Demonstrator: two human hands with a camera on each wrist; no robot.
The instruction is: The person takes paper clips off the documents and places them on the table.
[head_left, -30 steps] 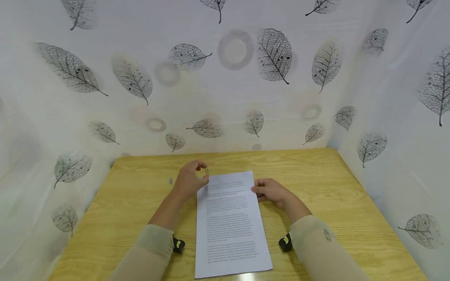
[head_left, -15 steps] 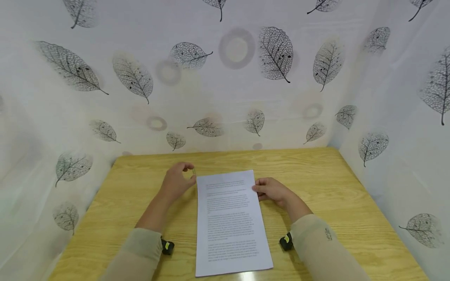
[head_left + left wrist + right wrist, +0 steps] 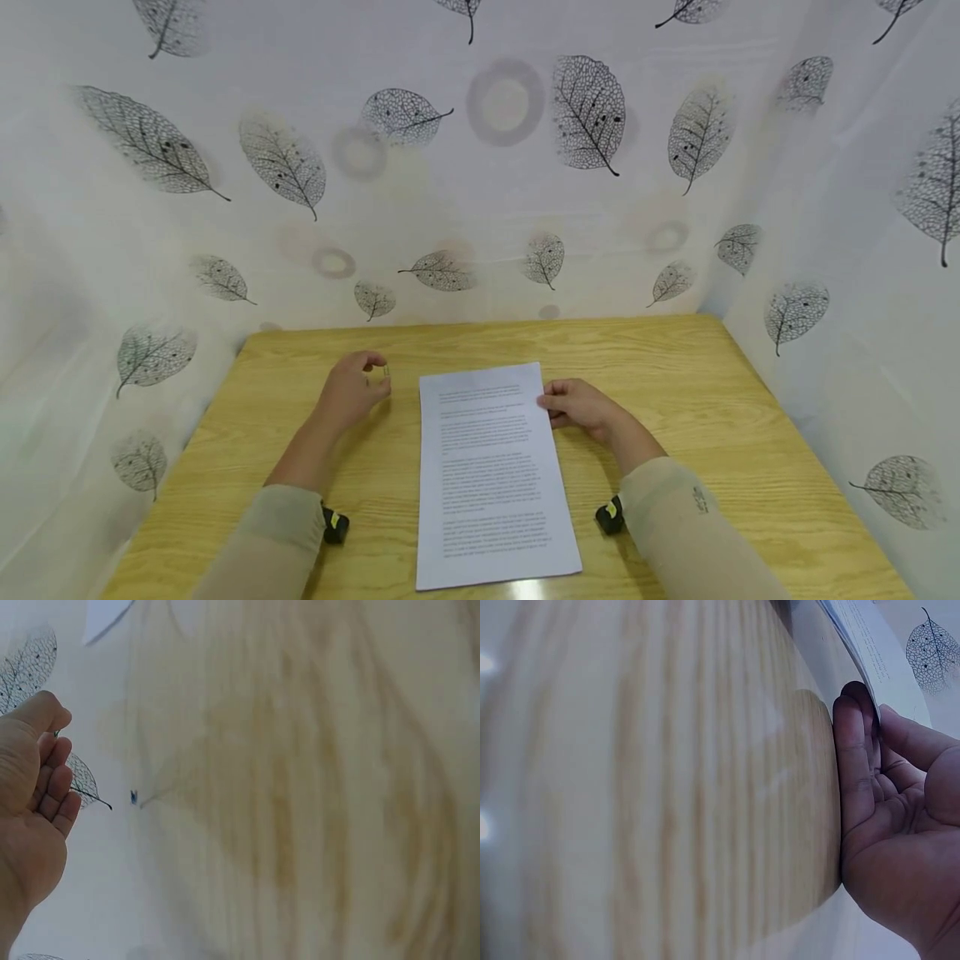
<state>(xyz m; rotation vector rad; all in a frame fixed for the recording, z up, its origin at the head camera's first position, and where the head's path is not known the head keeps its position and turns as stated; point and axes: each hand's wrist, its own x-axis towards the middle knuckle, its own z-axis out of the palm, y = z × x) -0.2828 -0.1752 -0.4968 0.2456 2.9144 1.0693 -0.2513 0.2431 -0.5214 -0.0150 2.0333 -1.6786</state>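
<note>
A stack of printed paper [image 3: 487,479] lies upright to my view on the wooden table. At its upper right edge, my right hand [image 3: 588,410] pinches the sheets, thumb on top and fingers underneath; the right wrist view shows this grip on the paper [image 3: 881,667]. Left of the stack and apart from it, my left hand [image 3: 348,390] holds a small paper clip [image 3: 386,371] between thumb and index finger. Through the gap in that hand a second clip [image 3: 367,380] shows faintly on the table. In the left wrist view the left hand [image 3: 37,780] hides most of the held clip.
The wooden table [image 3: 675,375] reaches back to a white curtain [image 3: 480,192] printed with leaves, which also hangs at both sides. Black wrist cameras sit at the sleeve cuffs, the left camera [image 3: 335,527] and the right camera [image 3: 610,517].
My left hand has moved left with the paper clip, away from the paper's top left corner, and now reaches over the clip on the table. The right hand and the stack stay put.
</note>
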